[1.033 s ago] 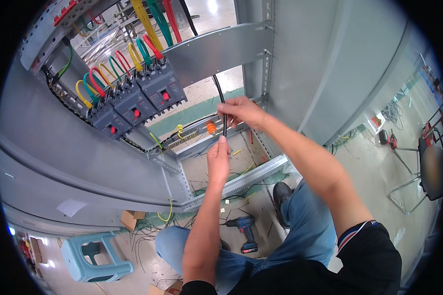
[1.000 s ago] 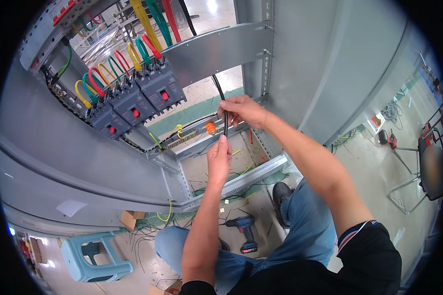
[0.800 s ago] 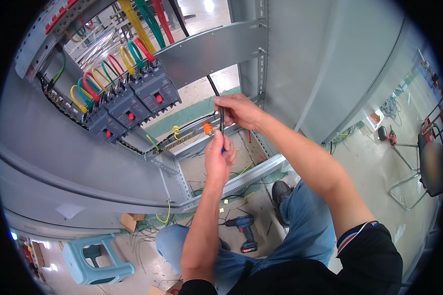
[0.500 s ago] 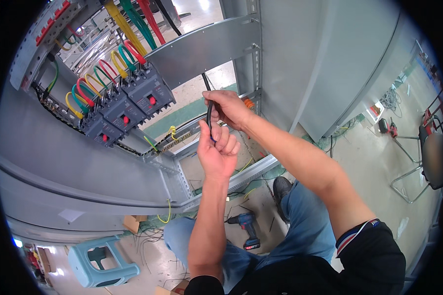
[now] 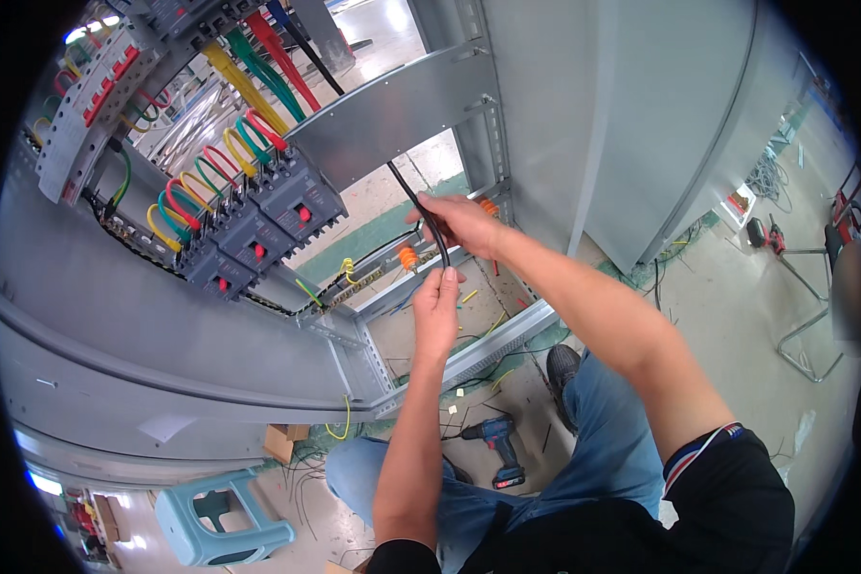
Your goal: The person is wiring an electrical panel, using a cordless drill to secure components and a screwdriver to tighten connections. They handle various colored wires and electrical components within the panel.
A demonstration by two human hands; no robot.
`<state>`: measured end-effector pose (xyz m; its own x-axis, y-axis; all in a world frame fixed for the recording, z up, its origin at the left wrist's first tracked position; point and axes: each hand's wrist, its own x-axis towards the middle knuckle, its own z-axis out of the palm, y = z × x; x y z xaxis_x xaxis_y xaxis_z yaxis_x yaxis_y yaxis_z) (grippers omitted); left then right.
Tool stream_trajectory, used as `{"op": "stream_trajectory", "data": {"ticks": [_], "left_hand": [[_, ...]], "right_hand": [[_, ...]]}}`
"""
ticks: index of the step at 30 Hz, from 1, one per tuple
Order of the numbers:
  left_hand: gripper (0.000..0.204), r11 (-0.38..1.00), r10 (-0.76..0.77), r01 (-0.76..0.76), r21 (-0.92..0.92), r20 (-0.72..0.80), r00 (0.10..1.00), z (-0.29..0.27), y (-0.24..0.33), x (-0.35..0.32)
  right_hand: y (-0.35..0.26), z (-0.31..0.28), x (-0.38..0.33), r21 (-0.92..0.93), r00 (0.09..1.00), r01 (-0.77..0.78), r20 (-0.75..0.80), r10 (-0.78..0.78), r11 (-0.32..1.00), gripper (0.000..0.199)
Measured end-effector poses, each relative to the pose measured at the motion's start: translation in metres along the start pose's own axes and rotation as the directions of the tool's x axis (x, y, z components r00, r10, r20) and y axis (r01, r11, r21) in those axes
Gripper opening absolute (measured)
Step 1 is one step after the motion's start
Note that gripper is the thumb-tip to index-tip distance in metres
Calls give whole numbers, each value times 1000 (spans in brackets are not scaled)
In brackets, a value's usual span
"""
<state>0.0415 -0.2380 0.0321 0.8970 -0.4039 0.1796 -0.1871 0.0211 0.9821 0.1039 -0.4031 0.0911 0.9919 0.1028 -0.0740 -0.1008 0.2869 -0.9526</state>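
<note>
Black cable (image 5: 408, 187): seen coming out below the grey plate (image 5: 392, 124) and led down to both hands; its near end is covered by the fingers, so its condition cannot be told.
Right hand (image 5: 464, 225): grip closed on the cable, on the far side of the left one.
Left hand (image 5: 437, 308): grip narrow, the cable pinched at the thumb.
Slip: the cable could be lost from the left pinch if it springs back, as little of it seems to be held there.
Scrape: the cable's skin could be scuffed on the plate's lower edge if pulled at a slant.
Snag: the orange knob (image 5: 408, 259), just left of the cable, could be caught by a sideways swing.
Drill (image 5: 496, 450): laid on the floor (image 5: 526, 397) near the right shoe (image 5: 563, 376); could be kicked if that foot is shifted.
</note>
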Motion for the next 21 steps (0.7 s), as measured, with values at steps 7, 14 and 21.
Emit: {"op": "stream_trajectory", "data": {"ticks": [7,14,21], "left_hand": [[36,935,66,-64,348,6,998,4,9,4],[29,789,113,40,613,-208,971,7,21,8],[46,728,268,-36,685,-236,934,14,37,18]], "right_hand": [[6,-5,13,164,991,31,122,-52,986,46],[-6,6,17,-183,985,77,-140,-104,980,35],[-27,7,7,-194,982,4,-186,-40,981,32]]}}
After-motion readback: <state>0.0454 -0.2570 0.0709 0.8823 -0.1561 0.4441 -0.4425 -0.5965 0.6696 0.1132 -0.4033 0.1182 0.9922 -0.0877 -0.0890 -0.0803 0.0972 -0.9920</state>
